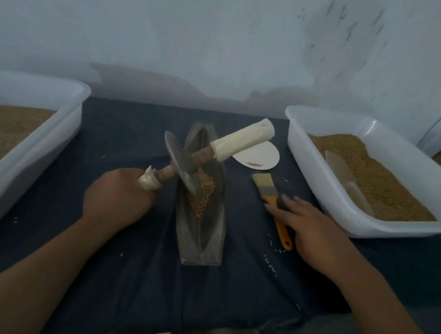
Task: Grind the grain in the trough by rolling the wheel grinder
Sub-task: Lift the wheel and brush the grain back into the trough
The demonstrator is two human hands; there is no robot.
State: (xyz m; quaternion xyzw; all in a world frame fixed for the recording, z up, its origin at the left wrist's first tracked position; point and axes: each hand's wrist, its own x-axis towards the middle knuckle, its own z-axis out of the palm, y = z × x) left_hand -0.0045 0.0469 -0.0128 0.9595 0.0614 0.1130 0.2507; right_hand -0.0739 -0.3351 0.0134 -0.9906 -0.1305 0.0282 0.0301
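Left hand [118, 198] grips the near handle of the wheel grinder [183, 166], disc tilted in trough [199, 236] mid-table [118, 265] atop grain [202, 192], free handle toward 2 o'clock; right hand [308, 233], fingers straight, seemingly rests on brush [273, 201] at trough's 3 o'clock.

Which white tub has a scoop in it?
The white plastic tub on the right: a pale scoop lies on its grain. The left tub shows only grain.

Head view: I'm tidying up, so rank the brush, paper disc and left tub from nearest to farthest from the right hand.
1. Brush: at the fingers of the right hand.
2. Paper disc: farther back, beyond the brush.
3. Left tub: across the table, far left.
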